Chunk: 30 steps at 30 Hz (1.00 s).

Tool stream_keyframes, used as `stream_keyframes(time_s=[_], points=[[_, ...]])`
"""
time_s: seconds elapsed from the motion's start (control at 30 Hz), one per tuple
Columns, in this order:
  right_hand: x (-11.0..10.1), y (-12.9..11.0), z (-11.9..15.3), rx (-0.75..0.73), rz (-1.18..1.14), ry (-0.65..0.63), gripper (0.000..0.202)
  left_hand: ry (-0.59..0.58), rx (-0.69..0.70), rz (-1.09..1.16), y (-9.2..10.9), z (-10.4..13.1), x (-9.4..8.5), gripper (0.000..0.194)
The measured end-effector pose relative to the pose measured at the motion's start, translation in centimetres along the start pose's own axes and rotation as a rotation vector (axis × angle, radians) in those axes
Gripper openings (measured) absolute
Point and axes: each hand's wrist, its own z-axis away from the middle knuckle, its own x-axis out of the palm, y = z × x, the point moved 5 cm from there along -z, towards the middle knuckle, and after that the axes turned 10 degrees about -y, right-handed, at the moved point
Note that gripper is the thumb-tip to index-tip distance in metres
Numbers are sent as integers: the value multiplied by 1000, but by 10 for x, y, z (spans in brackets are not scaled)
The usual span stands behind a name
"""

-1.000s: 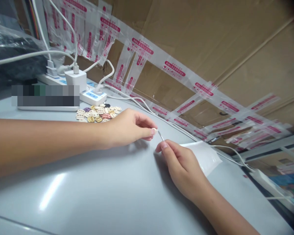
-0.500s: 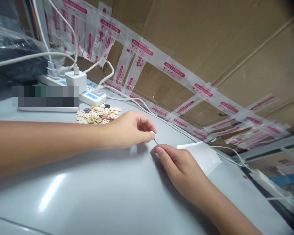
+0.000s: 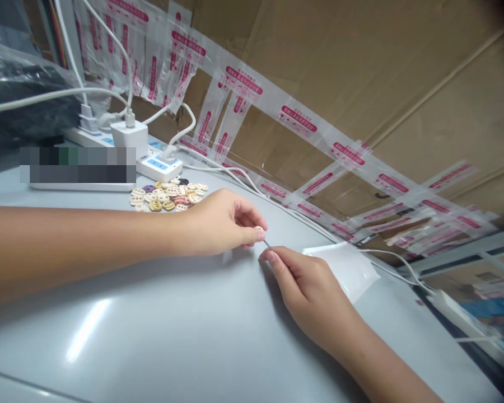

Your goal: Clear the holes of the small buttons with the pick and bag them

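Note:
My left hand (image 3: 229,224) pinches a small white bead-like piece (image 3: 259,228) between thumb and fingertips; most of it is hidden. From that piece a thin dark stiff-looking strand (image 3: 267,244) runs down to my right hand (image 3: 304,282), which grips it between thumb and forefinger. Whether it is a cord, a wire or a rod, I cannot tell. Both hands are held a little above the grey tabletop (image 3: 185,324). Behind my left wrist lies a flat heap of small oval pieces with holes (image 3: 168,193), mostly cream, with some yellow, red, purple and black ones.
A white plastic bag (image 3: 353,268) lies behind my right hand. At the back left stand a power strip (image 3: 159,167) and a white charger (image 3: 130,137) with cables. White cables (image 3: 302,215) trail along a taped cardboard wall (image 3: 382,95). Dark plastic-wrapped goods (image 3: 21,95) sit far left.
Both hands stay in almost the same place. My left fingertips have shifted very slightly around the white piece, and the strand still spans the gap between the hands.

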Motion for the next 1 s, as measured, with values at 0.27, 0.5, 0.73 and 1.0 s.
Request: stream_keyframes(time_s=[0.27, 0.5, 0.73, 1.0], points=[[2, -4, 4, -49, 287, 87, 31, 73, 18, -191, 3, 2, 2, 15], [7, -5, 9, -107, 683, 206, 29, 129, 82, -321, 2, 3, 4, 16], [4, -9, 10, -113, 778, 243, 29, 127, 73, -295, 5, 3, 3, 15], [-9, 4, 1, 71, -23, 152, 36, 65, -6, -76, -5, -1, 1, 24]])
